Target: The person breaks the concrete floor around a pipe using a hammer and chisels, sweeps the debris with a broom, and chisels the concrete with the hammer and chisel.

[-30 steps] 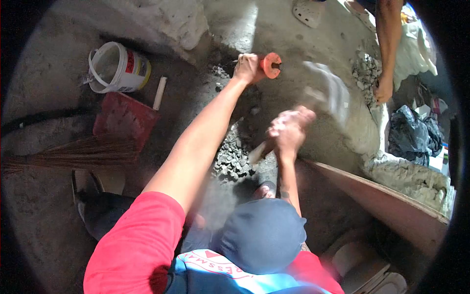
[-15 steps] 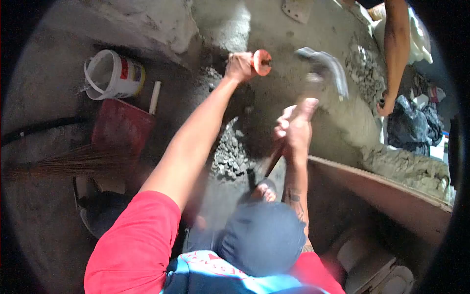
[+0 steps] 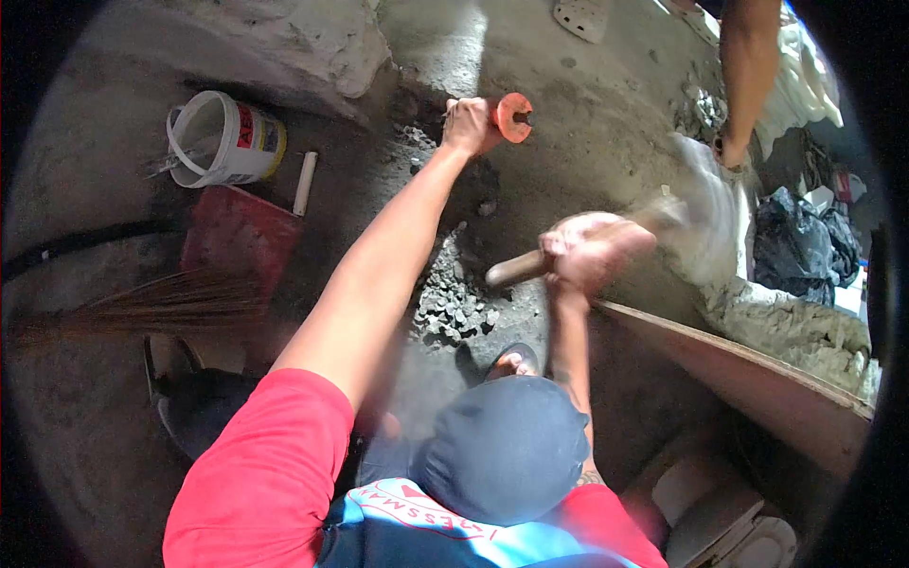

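Note:
My left hand is wrapped round a tool with a round orange guard; its far part is hidden. My right hand grips the wooden handle of a hammer. The hammer's head is smeared by motion, out to the right of my hand. Below and between my arms lies a heap of grey rubble, with a foot in a sandal beside it.
A white bucket lies tipped at the left, near a red dustpan and a broom. A board slants at the right. Another person's arm reaches in at the upper right, near black bags.
The hammer has swung out to the right and my right hand has tilted with it. My left hand has barely moved. The other person's hand has moved up and to the left.

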`<state>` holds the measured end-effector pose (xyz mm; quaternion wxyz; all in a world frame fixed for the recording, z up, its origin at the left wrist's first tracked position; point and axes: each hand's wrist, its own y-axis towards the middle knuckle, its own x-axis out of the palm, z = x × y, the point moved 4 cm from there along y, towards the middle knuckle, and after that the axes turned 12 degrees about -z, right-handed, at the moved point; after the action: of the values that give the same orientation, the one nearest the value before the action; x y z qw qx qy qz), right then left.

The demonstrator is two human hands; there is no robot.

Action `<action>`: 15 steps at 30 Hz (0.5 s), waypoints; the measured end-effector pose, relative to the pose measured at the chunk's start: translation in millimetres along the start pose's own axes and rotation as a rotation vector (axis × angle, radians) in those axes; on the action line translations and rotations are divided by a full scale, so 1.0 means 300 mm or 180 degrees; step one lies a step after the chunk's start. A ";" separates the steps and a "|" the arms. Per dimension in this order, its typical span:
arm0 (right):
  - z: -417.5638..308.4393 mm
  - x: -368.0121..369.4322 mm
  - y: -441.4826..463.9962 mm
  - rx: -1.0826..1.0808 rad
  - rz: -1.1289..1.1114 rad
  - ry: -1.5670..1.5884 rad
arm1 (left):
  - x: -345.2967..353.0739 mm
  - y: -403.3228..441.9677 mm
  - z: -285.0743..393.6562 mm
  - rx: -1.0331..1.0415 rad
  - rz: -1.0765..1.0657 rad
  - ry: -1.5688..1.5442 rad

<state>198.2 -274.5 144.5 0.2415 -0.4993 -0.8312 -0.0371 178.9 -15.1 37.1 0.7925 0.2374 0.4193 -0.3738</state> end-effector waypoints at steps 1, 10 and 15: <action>0.230 -0.053 0.032 0.1421 -0.0541 0.1260 | 0.003 -0.002 0.006 0.0084 0.0044 -0.0003; 0.013 -0.008 -0.007 0.0273 -0.0570 0.0805 | -0.003 -0.009 0.006 -0.0019 0.0087 0.0158; -0.027 0.031 0.004 0.0825 -0.1202 -0.1837 | -0.053 0.014 0.043 0.0004 0.0092 0.0306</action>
<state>198.6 -269.0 155.5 0.0473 -0.2922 -0.9405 0.1669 182.8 -15.1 57.8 0.7766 0.2616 0.4531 -0.3508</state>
